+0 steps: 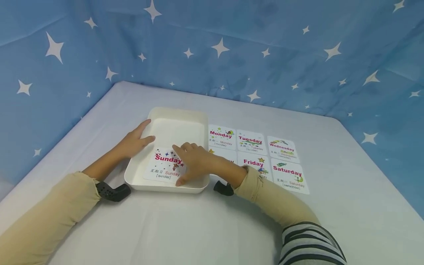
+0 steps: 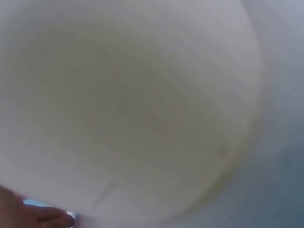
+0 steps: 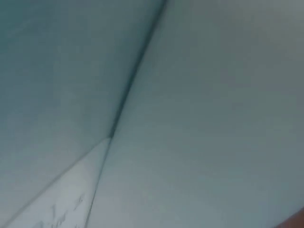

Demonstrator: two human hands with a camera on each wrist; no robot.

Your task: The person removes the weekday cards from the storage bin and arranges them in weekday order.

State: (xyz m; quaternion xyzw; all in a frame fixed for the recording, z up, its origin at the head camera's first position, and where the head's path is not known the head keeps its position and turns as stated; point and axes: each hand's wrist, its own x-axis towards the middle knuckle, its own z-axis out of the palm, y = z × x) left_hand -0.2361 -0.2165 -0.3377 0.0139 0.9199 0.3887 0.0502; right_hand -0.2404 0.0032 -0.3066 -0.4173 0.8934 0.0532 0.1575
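Observation:
A white "Sunday" card (image 1: pixel 165 171) is at the near end of a shallow white tray (image 1: pixel 159 113). My right hand (image 1: pixel 197 160) spans the card's right side, fingers at its top edge and thumb at its lower right corner, holding it. Whether the card lies flat on the tray floor I cannot tell. On the tray's left rim rests my left hand (image 1: pixel 134 143), its fingers extended and its thumb over the inside. The tray's outside fills most of the left wrist view, blurred, with some fingers (image 2: pixel 47 219) at the bottom left corner.
Right of the tray lie two rows of day cards: Monday (image 1: pixel 222 138), Tuesday (image 1: pixel 250 141) and Wednesday (image 1: pixel 283 150) behind; Friday (image 1: pixel 253 162), Saturday (image 1: pixel 289 175) and a partly covered card (image 1: pixel 218 152) in front. A blue star-patterned curtain (image 1: pixel 198 73) borders the white table (image 1: pixel 185 228).

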